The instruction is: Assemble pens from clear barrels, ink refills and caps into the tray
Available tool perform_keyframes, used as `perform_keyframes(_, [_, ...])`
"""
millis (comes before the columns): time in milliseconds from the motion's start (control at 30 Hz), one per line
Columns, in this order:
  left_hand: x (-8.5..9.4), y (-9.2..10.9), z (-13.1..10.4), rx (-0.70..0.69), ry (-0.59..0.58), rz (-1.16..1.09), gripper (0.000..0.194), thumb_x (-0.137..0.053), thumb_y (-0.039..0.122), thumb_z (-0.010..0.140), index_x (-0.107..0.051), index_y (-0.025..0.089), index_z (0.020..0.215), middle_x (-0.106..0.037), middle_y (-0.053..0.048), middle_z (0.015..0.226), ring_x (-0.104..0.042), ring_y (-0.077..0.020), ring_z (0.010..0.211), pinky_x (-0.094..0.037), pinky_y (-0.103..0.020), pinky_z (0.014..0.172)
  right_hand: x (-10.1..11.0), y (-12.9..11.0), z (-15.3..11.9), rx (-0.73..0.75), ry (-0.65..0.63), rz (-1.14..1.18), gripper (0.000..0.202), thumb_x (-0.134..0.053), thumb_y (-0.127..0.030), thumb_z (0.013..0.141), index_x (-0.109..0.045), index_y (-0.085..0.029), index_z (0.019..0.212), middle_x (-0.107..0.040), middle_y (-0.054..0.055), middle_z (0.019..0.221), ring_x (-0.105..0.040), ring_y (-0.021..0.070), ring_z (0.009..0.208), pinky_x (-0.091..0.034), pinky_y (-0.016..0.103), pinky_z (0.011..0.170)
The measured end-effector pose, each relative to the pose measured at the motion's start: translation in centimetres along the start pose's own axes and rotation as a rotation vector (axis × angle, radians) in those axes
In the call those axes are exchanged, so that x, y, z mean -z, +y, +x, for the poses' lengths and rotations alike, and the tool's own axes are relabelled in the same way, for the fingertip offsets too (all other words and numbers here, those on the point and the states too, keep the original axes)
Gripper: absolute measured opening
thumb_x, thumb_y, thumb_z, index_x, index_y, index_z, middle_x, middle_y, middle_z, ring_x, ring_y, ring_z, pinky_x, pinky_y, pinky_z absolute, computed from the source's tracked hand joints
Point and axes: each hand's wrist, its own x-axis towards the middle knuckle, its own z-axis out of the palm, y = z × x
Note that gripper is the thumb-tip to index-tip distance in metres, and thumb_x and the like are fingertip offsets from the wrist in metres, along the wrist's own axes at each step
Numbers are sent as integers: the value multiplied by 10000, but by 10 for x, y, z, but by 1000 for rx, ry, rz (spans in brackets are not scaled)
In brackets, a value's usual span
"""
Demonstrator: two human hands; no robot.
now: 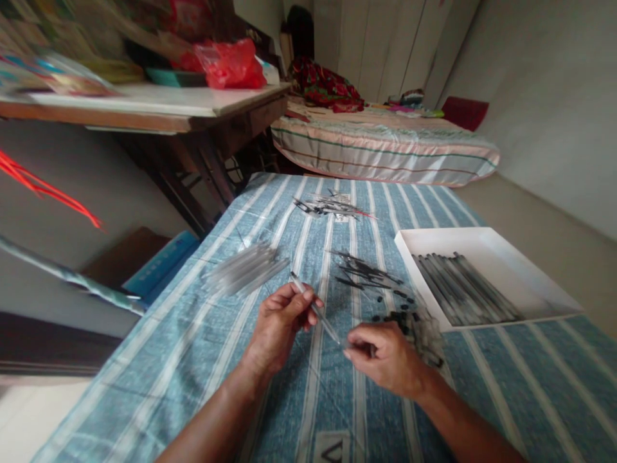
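My left hand (282, 318) is closed around the middle of a slim clear pen (326, 323) with a black end, which slants down toward the right. Close to the pen's lower tip, my right hand (388, 357) has its fingers pinched together; whatever they hold is hidden. Beside that hand lies a heap of clear and black pen caps (427, 334). Thin black pen parts (366, 271), possibly refills, are strewn just beyond. To the left of my left hand is a stack of clear pen barrels (247, 269).
A shallow white box (525, 273) at the right holds a row of pens (465, 289). Another pile of thin dark pieces (328, 206) lies at the far end of the striped tablecloth (202, 347). A desk (159, 106) with a red bag (231, 64) stands left; a bed (385, 145) stands behind.
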Motion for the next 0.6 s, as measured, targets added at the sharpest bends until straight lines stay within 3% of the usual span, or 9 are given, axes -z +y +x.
perform_keyframes(300, [-4, 0, -3, -40, -13, 58, 162, -692, 263, 724, -584, 146, 697, -661, -4, 668, -527, -67, 456, -380, -173, 432, -3, -9, 2, -43, -5, 82, 154, -537, -165, 715, -512, -168, 563, -383, -68, 492, -358, 64, 450, -278, 174, 447])
perform_keyframes(600, [-7, -1, -5, -62, -46, 132, 169, -696, 270, 715, -591, 141, 684, -659, -18, 660, -546, -94, 466, -419, -202, 442, -8, -2, 1, -88, 10, 126, 141, -524, -173, 735, -503, -171, 595, -341, -80, 502, -323, 60, 450, -259, 169, 433])
